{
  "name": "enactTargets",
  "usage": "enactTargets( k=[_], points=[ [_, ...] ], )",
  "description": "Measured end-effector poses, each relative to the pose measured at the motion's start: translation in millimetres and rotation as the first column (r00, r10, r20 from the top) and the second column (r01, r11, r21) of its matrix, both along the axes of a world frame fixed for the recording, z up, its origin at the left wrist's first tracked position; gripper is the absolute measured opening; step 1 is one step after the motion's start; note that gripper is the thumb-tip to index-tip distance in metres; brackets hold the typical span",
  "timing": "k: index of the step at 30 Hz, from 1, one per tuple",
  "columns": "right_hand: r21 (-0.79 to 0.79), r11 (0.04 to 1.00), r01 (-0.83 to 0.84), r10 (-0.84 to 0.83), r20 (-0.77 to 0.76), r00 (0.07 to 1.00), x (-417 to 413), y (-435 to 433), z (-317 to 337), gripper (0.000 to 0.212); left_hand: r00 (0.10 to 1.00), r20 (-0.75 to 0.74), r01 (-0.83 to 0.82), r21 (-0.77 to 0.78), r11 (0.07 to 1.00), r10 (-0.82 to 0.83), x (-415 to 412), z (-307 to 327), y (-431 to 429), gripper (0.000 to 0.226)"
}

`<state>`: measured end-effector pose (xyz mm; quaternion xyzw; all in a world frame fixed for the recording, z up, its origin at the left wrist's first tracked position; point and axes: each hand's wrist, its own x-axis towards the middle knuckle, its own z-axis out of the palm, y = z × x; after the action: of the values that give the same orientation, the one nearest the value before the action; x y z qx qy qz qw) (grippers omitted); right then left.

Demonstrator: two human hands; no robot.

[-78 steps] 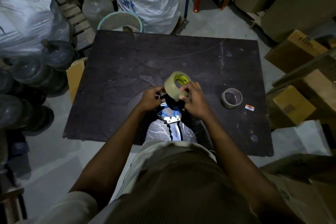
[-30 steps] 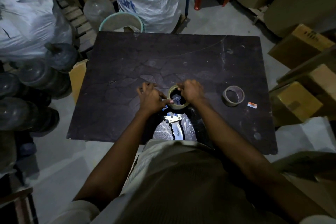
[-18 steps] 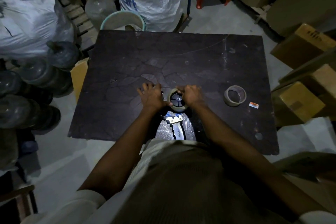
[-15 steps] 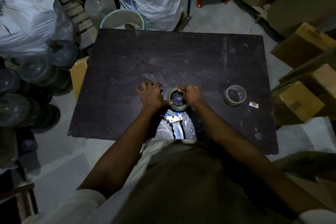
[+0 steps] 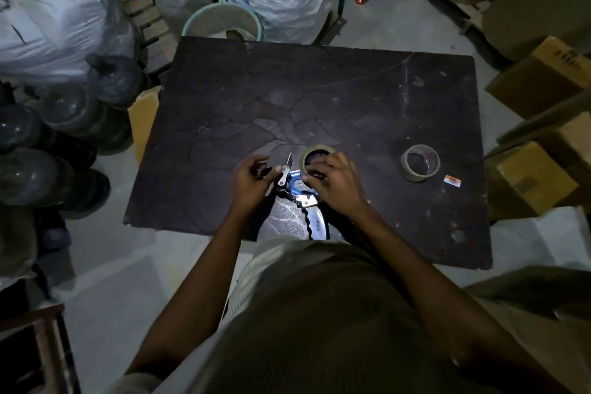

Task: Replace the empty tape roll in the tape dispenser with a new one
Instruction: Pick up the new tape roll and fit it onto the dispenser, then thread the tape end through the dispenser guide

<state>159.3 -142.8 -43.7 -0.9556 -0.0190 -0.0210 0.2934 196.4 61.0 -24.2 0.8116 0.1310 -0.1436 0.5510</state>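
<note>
On the dark table (image 5: 319, 89), the right hand (image 5: 332, 179) clamps the new tape roll (image 5: 315, 153) onto the dispenser (image 5: 295, 184); the left hand (image 5: 252, 177) pinches its metal front, steadying it.

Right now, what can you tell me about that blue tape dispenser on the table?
The dispenser lies flat near the table's front edge. Its frame looks like blue metal with shiny silver fittings, and a pale curved handle with a dark wavy grip points toward the person. A new tape roll sits at its far end under the right hand. The left hand touches a silver part at its left side.
</note>
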Motion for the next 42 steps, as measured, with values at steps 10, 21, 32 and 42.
enactTargets(
  k=[10,21,32,42],
  points=[
    [-0.019,0.99,-0.137,0.135,-0.083,0.987,-14.9,18.6,-15.2,0.046,0.955,0.206,0.189,0.143,0.972,-0.216,-17.7,-8.5,15.4,0.024],
    [0.079,0.976,-0.202,0.206,-0.052,0.977,-16.4,25.7,-19.4,0.02,0.961,0.215,0.136,0.183,0.974,-0.175,-19.1,-22.3,17.1,0.023],
    [0.191,0.935,-0.299,0.326,-0.131,0.936,-3.2,9.1,-5.9,0.016,0.967,0.18,0.141,0.206,0.968,-0.179,-16.4,-34.8,20.3,0.022],
    [0.36,0.838,0.409,-0.35,-0.219,0.911,20.0,-25.9,-20.0,0.022,0.864,0.148,0.316,0.585,0.747,-0.482,34.7,0.1,-9.0,0.044]
  ],
)
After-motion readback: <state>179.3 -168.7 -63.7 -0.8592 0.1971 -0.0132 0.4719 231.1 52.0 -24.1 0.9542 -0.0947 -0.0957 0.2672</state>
